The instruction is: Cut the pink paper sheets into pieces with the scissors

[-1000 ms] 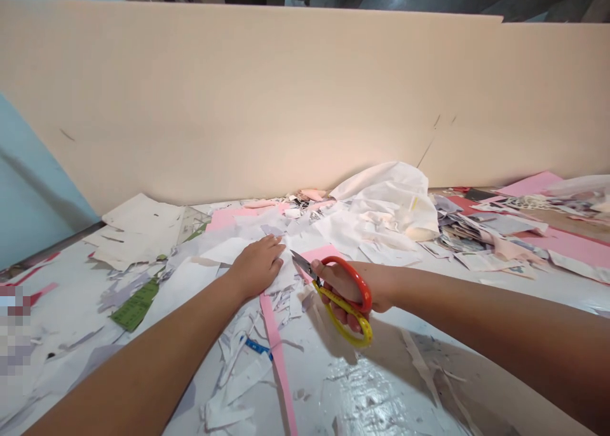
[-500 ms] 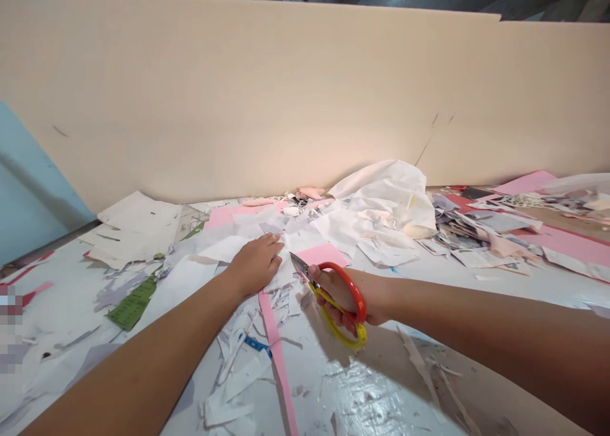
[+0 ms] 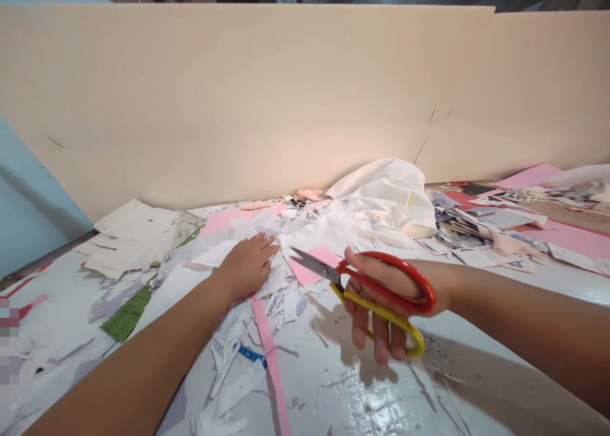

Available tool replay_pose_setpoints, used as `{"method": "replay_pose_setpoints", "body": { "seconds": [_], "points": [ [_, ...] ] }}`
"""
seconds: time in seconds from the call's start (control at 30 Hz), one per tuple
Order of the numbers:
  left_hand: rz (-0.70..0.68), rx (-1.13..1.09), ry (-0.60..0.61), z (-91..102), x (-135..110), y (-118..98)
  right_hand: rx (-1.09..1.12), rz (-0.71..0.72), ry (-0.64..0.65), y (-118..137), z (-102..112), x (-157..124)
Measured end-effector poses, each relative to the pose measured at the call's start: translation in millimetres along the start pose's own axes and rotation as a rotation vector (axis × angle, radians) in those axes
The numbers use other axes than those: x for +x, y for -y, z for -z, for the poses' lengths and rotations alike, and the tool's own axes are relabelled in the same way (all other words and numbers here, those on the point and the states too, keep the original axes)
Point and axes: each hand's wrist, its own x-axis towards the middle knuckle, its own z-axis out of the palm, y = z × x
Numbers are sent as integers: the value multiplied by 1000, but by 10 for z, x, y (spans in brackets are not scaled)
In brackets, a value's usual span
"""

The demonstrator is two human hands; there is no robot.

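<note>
My right hand [image 3: 381, 302] holds a pair of scissors [image 3: 328, 269] with one red and one yellow handle, raised over the table. Their blades point left, close together. My left hand [image 3: 250, 264] lies palm down on white paper scraps [image 3: 210, 252], fingers stretched out. Between the two hands a pink paper piece [image 3: 314, 264] lies partly behind the blades. A long pink strip [image 3: 269, 347] runs from beneath my left hand toward the front edge.
A beige panel [image 3: 214, 105] stands upright along the back. Crumpled white sheeting [image 3: 388, 191] leans near it. Paper stacks [image 3: 464, 229] lie to the right, a green paper piece [image 3: 126, 314] and white sheets [image 3: 138, 229] to the left. Shreds litter the white tabletop [image 3: 333, 379].
My right hand has drawn back to the right with the scissors, its lower fingers loosened and more spread. More of the pink paper piece shows. My left hand stays on the paper.
</note>
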Motion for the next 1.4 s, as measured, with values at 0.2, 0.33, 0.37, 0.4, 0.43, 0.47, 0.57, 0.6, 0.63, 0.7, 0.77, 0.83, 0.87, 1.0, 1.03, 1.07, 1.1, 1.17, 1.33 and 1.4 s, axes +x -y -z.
{"method": "replay_pose_setpoints", "body": {
  "seconds": [0.2, 0.33, 0.37, 0.4, 0.43, 0.47, 0.57, 0.6, 0.63, 0.7, 0.77, 0.83, 0.87, 1.0, 1.03, 1.07, 1.1, 1.17, 1.33, 1.4],
  "points": [
    [21, -11, -104, 173, 29, -164, 87, 307, -326, 45, 434, 282],
    [-76, -136, -69, 219, 47, -516, 158, 370, -531, 153, 655, 571],
    [-112, -168, -3, 216, 42, -591, 179, 363, -531, 177, 708, 637],
    [-140, -194, 64, 210, 31, -651, 203, 357, -525, 195, 758, 697],
    [-155, -216, 122, 204, 16, -697, 225, 348, -510, 207, 806, 749],
    [-166, -233, 170, 202, -4, -730, 243, 340, -493, 214, 849, 793],
    [-184, -274, 232, 236, -71, -789, 286, 332, -434, 204, 946, 865],
    [-195, -287, 232, 266, -91, -812, 298, 333, -417, 195, 968, 871],
    [-208, -300, 227, 305, -109, -842, 310, 335, -401, 185, 986, 869],
    [-222, -326, 210, 403, -140, -925, 337, 333, -370, 167, 1014, 850],
    [-225, -349, 227, 508, -165, -1025, 364, 325, -341, 149, 1042, 826],
    [-243, -352, 285, 590, -181, -1110, 391, 322, -319, 131, 1075, 812],
    [-253, -349, 289, 613, -181, -1138, 403, 323, -312, 122, 1092, 811],
    [-172, -305, 103, 571, -79, -1142, 437, 331, -298, 90, 1149, 833],
    [-126, -291, 84, 536, -25, -1128, 442, 332, -295, 85, 1156, 838],
    [-81, -277, 88, 497, 39, -1112, 446, 333, -293, 81, 1159, 842],
    [-46, -266, 105, 457, 109, -1097, 447, 334, -292, 78, 1160, 843],
    [2, -250, 152, 381, 255, -1065, 445, 335, -289, 75, 1157, 840],
    [90, -360, 325, 289, 511, -961, 405, 333, -283, 75, 1170, 824],
    [90, -376, 347, 294, 542, -934, 376, 337, -281, 83, 1188, 821]
  ]
}}
